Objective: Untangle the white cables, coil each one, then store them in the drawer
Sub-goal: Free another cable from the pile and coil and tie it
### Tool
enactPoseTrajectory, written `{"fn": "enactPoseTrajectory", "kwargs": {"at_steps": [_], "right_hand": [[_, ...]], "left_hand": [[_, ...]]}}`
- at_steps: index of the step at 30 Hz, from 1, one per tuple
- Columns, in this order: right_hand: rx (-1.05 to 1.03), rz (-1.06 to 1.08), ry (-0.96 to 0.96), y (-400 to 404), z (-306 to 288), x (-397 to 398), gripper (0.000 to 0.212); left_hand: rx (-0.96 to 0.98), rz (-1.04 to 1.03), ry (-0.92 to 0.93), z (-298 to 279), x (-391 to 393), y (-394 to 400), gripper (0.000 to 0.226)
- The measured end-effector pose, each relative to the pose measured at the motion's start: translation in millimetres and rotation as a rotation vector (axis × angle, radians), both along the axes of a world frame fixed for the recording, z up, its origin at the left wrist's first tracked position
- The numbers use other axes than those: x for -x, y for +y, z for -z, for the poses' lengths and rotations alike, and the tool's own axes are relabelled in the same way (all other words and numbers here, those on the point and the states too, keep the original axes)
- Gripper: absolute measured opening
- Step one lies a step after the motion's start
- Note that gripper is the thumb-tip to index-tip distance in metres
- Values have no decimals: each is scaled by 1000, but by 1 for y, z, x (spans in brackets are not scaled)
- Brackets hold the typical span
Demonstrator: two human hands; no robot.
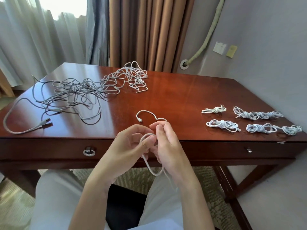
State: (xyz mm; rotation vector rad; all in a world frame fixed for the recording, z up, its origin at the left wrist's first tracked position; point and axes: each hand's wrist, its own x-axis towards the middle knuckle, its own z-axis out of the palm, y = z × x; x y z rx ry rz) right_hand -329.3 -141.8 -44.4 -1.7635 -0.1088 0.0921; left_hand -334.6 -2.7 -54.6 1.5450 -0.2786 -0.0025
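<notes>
Both hands hold one white cable (pixel 144 112) above the desk's front edge. My left hand (pixel 131 145) has a loop of it around its fingers. My right hand (pixel 164 143) pinches the cable just beside that loop. The cable's free end with a plug lies on the desk ahead of my hands, and a slack loop hangs below them. A tangle of white cables (pixel 132 77) sits at the back of the desk. Several coiled white cables (pixel 222 125) lie in rows at the right. The drawer (pixel 49 151) under the desk top is closed.
A large tangle of grey cables (pixel 71 93) spreads over the desk's left side, one plug end (pixel 44 122) near the front edge. Ring pull (pixel 89 152) on the drawer front, a second pull (pixel 248 149) at right. Curtains behind, wall at right, my knees below.
</notes>
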Motion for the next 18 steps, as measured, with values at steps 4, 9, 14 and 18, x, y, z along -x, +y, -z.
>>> {"fn": "enactPoseTrajectory", "kwargs": {"at_steps": [4, 9, 14, 18], "right_hand": [[7, -19, 62, 5, 1, 0, 53], [25, -71, 105, 1, 1, -4, 64], [94, -202, 174, 0, -6, 3, 79], [128, -247, 215, 3, -7, 7, 84]], "left_hand": [[147, -233, -23, 6, -5, -3, 23], [286, -260, 8, 4, -4, 8, 17], [-249, -51, -29, 0, 6, 17, 19], [-493, -45, -120, 1, 6, 19, 17]]}}
